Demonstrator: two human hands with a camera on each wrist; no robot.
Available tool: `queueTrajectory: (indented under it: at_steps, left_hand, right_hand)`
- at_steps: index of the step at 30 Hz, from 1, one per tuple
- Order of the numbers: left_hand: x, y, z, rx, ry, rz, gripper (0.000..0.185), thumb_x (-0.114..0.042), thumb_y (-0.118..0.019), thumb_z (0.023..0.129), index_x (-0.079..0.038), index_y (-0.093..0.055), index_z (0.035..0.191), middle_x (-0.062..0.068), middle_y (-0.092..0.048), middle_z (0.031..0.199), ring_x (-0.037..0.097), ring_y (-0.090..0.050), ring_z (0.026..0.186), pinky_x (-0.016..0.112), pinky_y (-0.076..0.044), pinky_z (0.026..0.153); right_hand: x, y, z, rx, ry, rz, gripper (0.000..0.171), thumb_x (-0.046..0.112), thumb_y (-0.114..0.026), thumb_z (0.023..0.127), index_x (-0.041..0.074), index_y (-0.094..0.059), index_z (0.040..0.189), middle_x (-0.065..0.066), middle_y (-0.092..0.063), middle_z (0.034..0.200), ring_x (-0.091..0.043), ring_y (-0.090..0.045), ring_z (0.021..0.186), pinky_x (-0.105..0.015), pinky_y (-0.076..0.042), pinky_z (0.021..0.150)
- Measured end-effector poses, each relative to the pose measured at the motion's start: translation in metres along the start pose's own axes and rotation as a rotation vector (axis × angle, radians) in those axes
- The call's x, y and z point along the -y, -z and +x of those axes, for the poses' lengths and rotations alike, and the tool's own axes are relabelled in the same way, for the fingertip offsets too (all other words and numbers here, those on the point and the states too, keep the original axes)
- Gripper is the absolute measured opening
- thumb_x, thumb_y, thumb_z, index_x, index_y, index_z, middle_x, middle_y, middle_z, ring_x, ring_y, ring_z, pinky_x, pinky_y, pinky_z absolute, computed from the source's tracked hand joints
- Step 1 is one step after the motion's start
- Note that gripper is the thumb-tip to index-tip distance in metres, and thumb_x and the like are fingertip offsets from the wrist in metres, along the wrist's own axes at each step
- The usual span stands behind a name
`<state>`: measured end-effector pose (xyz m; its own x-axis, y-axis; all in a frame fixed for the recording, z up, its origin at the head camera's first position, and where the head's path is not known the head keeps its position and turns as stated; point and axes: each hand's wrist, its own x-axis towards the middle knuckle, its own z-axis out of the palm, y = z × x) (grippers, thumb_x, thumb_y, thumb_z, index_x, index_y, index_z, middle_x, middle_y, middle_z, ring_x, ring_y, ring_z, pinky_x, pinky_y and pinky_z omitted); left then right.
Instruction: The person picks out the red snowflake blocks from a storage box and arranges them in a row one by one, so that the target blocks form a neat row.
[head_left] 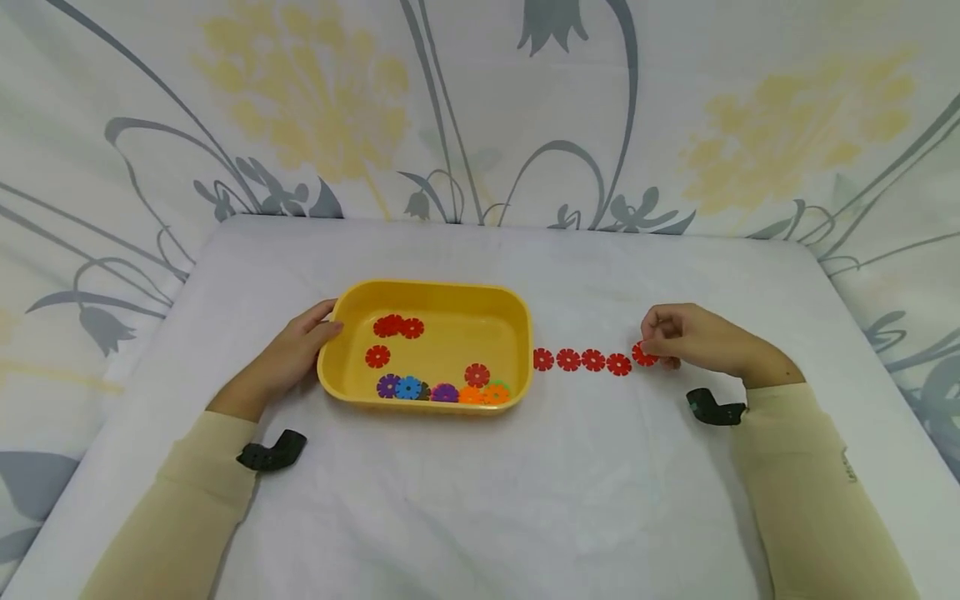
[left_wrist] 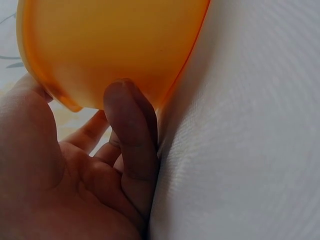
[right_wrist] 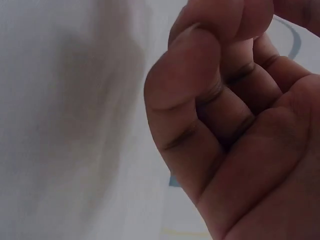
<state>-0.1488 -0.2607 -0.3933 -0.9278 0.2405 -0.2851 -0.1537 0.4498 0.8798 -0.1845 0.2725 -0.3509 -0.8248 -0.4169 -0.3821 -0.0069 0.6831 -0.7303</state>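
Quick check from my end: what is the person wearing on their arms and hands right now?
Both arms wear long, pale cream sleeves reaching the wrists. The left hand and right hand are bare, without gloves, and no rings show. A small black device sits under each wrist: left wrist device, right wrist device. The right sleeve has a small dark marking, too small to read.

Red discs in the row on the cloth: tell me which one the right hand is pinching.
The rightmost red disc, at the row's far end from the yellow tray. The right hand pinches it; the other four lie untouched.
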Motion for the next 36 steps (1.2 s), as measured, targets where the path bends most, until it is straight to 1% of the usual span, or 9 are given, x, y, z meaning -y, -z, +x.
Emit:
queueTrajectory:
  at_steps: [4,8,13,16,19,24,28,33,36]
  left_hand:
    - [0.003,0.000,-0.001,0.002,0.021,0.000,0.058,-0.039,-0.034,0.108,-0.018,-0.022,0.160,0.021,-0.052,0.143,0.009,-0.064,0.091,0.018,-0.056,0.081]
    - [0.003,0.000,0.000,0.002,0.025,0.002,0.058,-0.040,-0.035,0.108,-0.020,-0.021,0.161,0.020,-0.052,0.144,0.010,-0.063,0.094,0.017,-0.055,0.083]
    - [0.001,0.000,0.001,-0.003,0.023,-0.001,0.058,-0.041,-0.035,0.108,-0.021,-0.022,0.160,0.019,-0.052,0.144,0.010,-0.063,0.092,0.017,-0.055,0.082]
    - [0.000,0.000,0.000,0.003,0.031,0.000,0.058,-0.040,-0.035,0.108,-0.021,-0.021,0.161,0.019,-0.052,0.144,0.010,-0.063,0.092,0.017,-0.055,0.082]
    - [-0.001,0.001,0.001,0.005,0.023,0.000,0.058,-0.040,-0.035,0.108,-0.020,-0.022,0.160,0.020,-0.052,0.144,0.010,-0.063,0.093,0.017,-0.055,0.082]
    - [0.000,0.001,0.002,-0.003,0.020,0.002,0.058,-0.041,-0.035,0.108,-0.020,-0.022,0.160,0.020,-0.052,0.144,0.009,-0.063,0.092,0.017,-0.055,0.082]
    - [0.002,0.000,0.001,0.003,0.021,0.008,0.058,-0.040,-0.035,0.108,-0.019,-0.022,0.160,0.020,-0.052,0.143,0.009,-0.064,0.091,0.017,-0.055,0.082]
    - [0.000,0.001,0.003,0.002,0.013,0.017,0.058,-0.041,-0.034,0.108,-0.020,-0.022,0.160,0.020,-0.053,0.142,0.010,-0.063,0.091,0.017,-0.055,0.081]
    - [0.000,0.001,0.002,0.003,0.025,0.009,0.058,-0.041,-0.034,0.108,-0.020,-0.021,0.160,0.020,-0.053,0.142,0.010,-0.063,0.090,0.018,-0.056,0.080]
  right_hand:
    - [-0.011,0.002,0.003,0.054,-0.045,0.008,0.014,0.011,-0.063,0.093,0.001,-0.055,0.095,-0.006,-0.058,0.073,-0.018,-0.056,0.063,-0.029,-0.050,0.063]
    - [-0.015,0.000,0.004,0.068,-0.058,-0.014,0.015,0.013,-0.065,0.092,0.001,-0.056,0.094,-0.004,-0.058,0.071,-0.016,-0.055,0.062,-0.028,-0.049,0.061]
    - [-0.016,-0.001,0.005,0.051,-0.058,-0.035,0.017,0.015,-0.068,0.092,0.002,-0.057,0.092,-0.003,-0.058,0.070,-0.015,-0.054,0.061,-0.027,-0.049,0.059]
    - [-0.016,-0.002,0.005,0.058,-0.069,-0.037,0.019,0.017,-0.069,0.092,0.001,-0.058,0.093,-0.004,-0.057,0.070,-0.015,-0.054,0.061,-0.027,-0.049,0.059]
    - [-0.016,-0.002,0.004,0.057,-0.074,-0.055,0.019,0.018,-0.070,0.092,0.002,-0.059,0.095,-0.004,-0.056,0.069,-0.015,-0.054,0.061,-0.027,-0.049,0.059]
    - [-0.015,-0.002,0.005,0.035,-0.066,-0.107,0.019,0.018,-0.071,0.091,0.003,-0.060,0.095,-0.003,-0.057,0.070,-0.015,-0.054,0.061,-0.027,-0.049,0.059]
    - [-0.014,-0.005,0.006,0.031,-0.079,-0.149,0.020,0.020,-0.072,0.090,0.004,-0.061,0.097,-0.003,-0.058,0.071,-0.015,-0.055,0.062,-0.027,-0.049,0.060]
    - [-0.010,-0.004,0.005,0.000,-0.097,-0.212,0.021,0.022,-0.073,0.090,0.006,-0.061,0.095,-0.003,-0.058,0.072,-0.017,-0.055,0.062,-0.028,-0.047,0.061]
    - [-0.009,-0.005,0.005,-0.012,-0.106,-0.236,0.022,0.023,-0.073,0.089,0.007,-0.060,0.094,-0.003,-0.058,0.071,-0.018,-0.055,0.061,-0.029,-0.046,0.061]
